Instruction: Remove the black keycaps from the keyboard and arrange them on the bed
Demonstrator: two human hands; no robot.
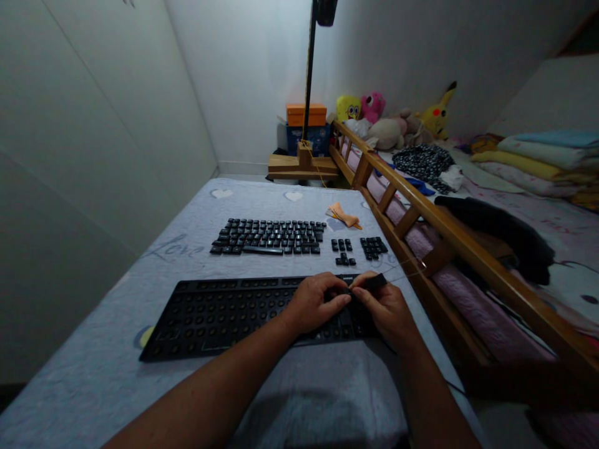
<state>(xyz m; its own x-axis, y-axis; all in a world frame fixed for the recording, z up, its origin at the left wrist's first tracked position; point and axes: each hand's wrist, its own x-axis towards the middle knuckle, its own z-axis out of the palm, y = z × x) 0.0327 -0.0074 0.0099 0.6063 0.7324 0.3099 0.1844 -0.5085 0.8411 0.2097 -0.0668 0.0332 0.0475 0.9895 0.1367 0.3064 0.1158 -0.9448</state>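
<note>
A black keyboard base point(219, 318), mostly bare of keycaps, lies across the cloth-covered table in front of me. My left hand point(318, 300) rests over its right part, thumb and fingers closed together near the top edge; what they hold, if anything, is too small to make out. Close beside it, my right hand point(386, 308) grips a wire keycap puller point(375, 282) with a black handle, its thin wires pointing right, away from the keyboard. Both hands' fingertips nearly meet. Beyond the base, removed black keycaps point(269, 237) lie in rows, with smaller groups of keycaps point(373, 247) at the right.
An orange cloth point(344, 215) lies on the table's far right. A wooden bed rail point(412, 199) runs along the right side, with bedding and plush toys point(374, 107) behind. A wooden stand point(304, 163) with a black pole and boxes point(306, 115) stand past the table's far edge.
</note>
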